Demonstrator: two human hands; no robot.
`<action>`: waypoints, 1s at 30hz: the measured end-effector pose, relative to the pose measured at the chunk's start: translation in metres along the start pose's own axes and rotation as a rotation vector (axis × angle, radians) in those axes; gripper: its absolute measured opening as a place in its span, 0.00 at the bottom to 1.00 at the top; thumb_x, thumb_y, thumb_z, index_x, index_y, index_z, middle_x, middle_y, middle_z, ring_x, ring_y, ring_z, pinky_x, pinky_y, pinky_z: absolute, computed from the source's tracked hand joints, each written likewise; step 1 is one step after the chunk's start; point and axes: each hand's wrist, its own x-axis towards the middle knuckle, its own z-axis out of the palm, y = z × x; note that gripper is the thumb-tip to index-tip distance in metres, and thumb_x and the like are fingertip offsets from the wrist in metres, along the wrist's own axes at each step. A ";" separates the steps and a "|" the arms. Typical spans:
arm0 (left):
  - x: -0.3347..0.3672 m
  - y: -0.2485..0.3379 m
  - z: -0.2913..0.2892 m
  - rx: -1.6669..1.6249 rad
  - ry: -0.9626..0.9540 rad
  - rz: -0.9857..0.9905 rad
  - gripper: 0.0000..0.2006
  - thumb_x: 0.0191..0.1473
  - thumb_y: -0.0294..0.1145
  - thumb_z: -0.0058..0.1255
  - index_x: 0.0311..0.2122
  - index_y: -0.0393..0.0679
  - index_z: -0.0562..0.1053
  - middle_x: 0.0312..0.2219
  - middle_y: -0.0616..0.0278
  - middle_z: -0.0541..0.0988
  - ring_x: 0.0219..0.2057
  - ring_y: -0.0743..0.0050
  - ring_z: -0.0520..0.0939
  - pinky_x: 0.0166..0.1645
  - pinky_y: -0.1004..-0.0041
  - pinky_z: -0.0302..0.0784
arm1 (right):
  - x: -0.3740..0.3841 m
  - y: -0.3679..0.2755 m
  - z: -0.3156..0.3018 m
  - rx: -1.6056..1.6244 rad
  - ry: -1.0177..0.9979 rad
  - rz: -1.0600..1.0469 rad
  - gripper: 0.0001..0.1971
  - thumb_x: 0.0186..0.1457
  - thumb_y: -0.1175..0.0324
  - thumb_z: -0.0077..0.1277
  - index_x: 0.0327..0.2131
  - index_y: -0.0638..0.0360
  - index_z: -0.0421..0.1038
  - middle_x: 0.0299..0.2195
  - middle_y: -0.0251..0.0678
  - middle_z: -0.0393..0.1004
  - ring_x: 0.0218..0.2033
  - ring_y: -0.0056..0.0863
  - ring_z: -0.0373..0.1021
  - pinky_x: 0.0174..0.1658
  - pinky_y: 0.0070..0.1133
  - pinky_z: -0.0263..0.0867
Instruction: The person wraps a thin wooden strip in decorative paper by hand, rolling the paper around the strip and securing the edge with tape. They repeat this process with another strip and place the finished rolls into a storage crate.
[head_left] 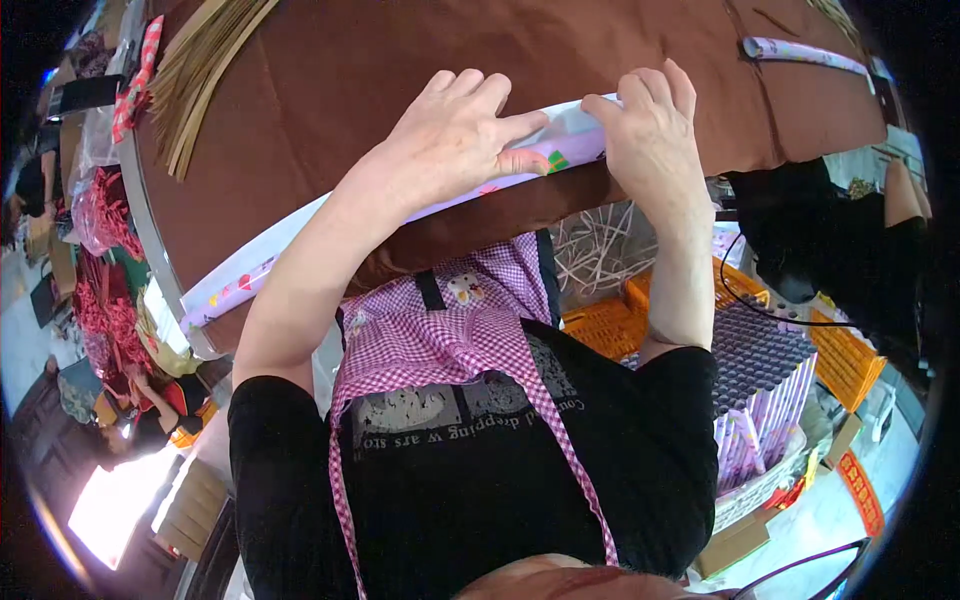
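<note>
Brown cloth covered the round tabletop point(330, 80), its metal rim curving down the left side of the view. Along the near edge lay a long roll of pale patterned paper point(300, 235), stretching from the lower left up toward the middle, where both hands met it. The left hand point(450, 135) rested flat on top of the roll, its fingers point(480, 90) spread across the cloth and the thumb pressing the paper's edge. The right hand point(650, 135) sat just beside it, fingers held close together and curled over the roll's end, pinching the paper against the tabletop.

A bundle of thin tan strips point(200, 70) lay on the far left part of the cloth, well apart from the hands. Another rolled sheet point(805, 52) lay near the far right edge. Below the tabletop stood orange plastic crates point(845, 360) and a box packed with upright purple rolls point(760, 400). The person wore a pink checked apron point(440, 340) over a black shirt.
</note>
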 end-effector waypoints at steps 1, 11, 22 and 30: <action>0.002 0.000 0.001 0.006 -0.006 0.004 0.27 0.55 0.63 0.45 0.50 0.56 0.79 0.34 0.60 0.74 0.39 0.63 0.74 0.46 0.65 0.68 | 0.000 0.000 -0.001 0.003 -0.007 0.002 0.12 0.47 0.74 0.51 0.36 0.53 0.80 0.33 0.38 0.72 0.47 0.37 0.68 0.64 0.41 0.52; 0.026 0.009 0.006 -0.001 -0.051 -0.004 0.28 0.55 0.63 0.46 0.52 0.54 0.78 0.38 0.58 0.75 0.42 0.62 0.73 0.48 0.64 0.68 | 0.001 0.001 -0.003 -0.005 -0.027 0.009 0.12 0.48 0.72 0.51 0.37 0.54 0.80 0.34 0.39 0.72 0.48 0.37 0.68 0.64 0.41 0.51; 0.032 0.028 0.015 -0.014 0.095 -0.035 0.28 0.51 0.62 0.52 0.45 0.48 0.79 0.35 0.59 0.73 0.40 0.62 0.73 0.45 0.65 0.68 | 0.001 0.004 -0.003 0.024 -0.099 0.009 0.14 0.48 0.71 0.53 0.40 0.53 0.79 0.34 0.38 0.71 0.49 0.37 0.67 0.65 0.41 0.50; 0.031 0.027 0.016 -0.042 0.125 -0.044 0.29 0.49 0.63 0.52 0.45 0.50 0.78 0.33 0.60 0.72 0.37 0.62 0.72 0.43 0.65 0.68 | -0.009 0.048 -0.010 0.241 0.012 -0.015 0.15 0.49 0.72 0.54 0.42 0.47 0.79 0.31 0.34 0.74 0.46 0.35 0.70 0.63 0.43 0.52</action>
